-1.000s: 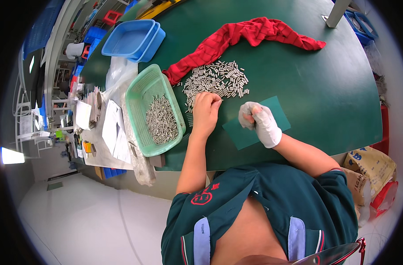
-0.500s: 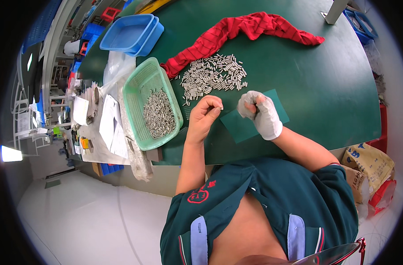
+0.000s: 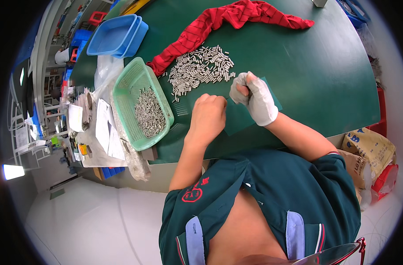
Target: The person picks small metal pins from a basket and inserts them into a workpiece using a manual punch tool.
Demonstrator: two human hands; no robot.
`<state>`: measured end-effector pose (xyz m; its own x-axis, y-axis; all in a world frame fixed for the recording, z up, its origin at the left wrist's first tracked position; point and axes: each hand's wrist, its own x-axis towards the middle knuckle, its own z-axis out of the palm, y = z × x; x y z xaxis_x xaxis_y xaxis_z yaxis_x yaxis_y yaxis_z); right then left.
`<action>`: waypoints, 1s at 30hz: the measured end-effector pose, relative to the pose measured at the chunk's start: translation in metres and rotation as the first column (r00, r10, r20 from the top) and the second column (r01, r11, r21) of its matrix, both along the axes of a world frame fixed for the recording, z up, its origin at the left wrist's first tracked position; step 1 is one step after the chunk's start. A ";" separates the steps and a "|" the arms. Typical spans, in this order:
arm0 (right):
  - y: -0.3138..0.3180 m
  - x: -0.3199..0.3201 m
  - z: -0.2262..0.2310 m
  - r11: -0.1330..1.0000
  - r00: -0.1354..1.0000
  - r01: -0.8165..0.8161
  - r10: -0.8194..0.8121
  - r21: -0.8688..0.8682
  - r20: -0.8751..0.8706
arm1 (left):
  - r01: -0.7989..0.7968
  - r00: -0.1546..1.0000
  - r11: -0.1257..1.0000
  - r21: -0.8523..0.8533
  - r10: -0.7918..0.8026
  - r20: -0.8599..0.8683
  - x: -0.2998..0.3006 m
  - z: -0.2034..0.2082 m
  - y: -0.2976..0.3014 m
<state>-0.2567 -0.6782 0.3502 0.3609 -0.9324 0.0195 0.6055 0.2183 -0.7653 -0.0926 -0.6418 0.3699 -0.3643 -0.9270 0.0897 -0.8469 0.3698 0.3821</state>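
Observation:
My bare left hand (image 3: 207, 116) is turned back-up over the green table, its fingers curled in and their tips hidden. My right hand (image 3: 256, 98) wears a pale glove with bare fingertips showing. Its fingers are closed toward the thumb, and what lies inside I cannot make out. Under the hands is a thin green sheet (image 3: 273, 93). Beyond my left hand spreads a loose pile of small metal pins (image 3: 197, 73). To the left, a light green mesh basket (image 3: 120, 98) contains many similar small metal pieces (image 3: 149, 114).
A crumpled red checked cloth (image 3: 210, 22) curves behind the pile. Nested blue tubs (image 3: 111, 37) stand at the far left. Papers (image 3: 105, 128) and plastic wrap (image 3: 108, 73) lie left of the basket. A sack (image 3: 367, 148) sits at the right, past the table edge.
My left hand has rolled from a raised pinch to back-up, closer to the gloved hand. My right hand stays curled. The whole scene shifts slightly left and up with the head.

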 end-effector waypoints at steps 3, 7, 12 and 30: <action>0.000 -0.001 0.000 1.000 1.000 0.003 -0.003 0.030 0.005 | 0.004 1.000 0.998 0.056 -0.004 0.012 -0.007 -0.005 -0.001; -0.001 -0.004 -0.005 0.999 0.999 0.010 -0.012 0.044 0.037 | -0.018 0.996 0.996 0.092 0.026 -0.085 -0.007 -0.003 0.001; -0.003 -0.003 0.002 0.996 0.999 0.004 -0.008 0.084 0.049 | -0.052 0.986 0.995 0.088 0.065 -0.154 0.000 -0.009 0.005; -0.008 0.002 -0.007 0.986 0.989 -0.067 0.046 0.150 0.139 | -0.062 0.986 0.998 0.028 0.066 -0.150 -0.002 -0.017 0.007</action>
<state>-0.2550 -0.6857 0.3430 0.4169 -0.9062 -0.0705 0.6842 0.3639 -0.6320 -0.0951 -0.6343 0.3525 -0.2878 -0.9505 0.1174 -0.8007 0.3061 0.5150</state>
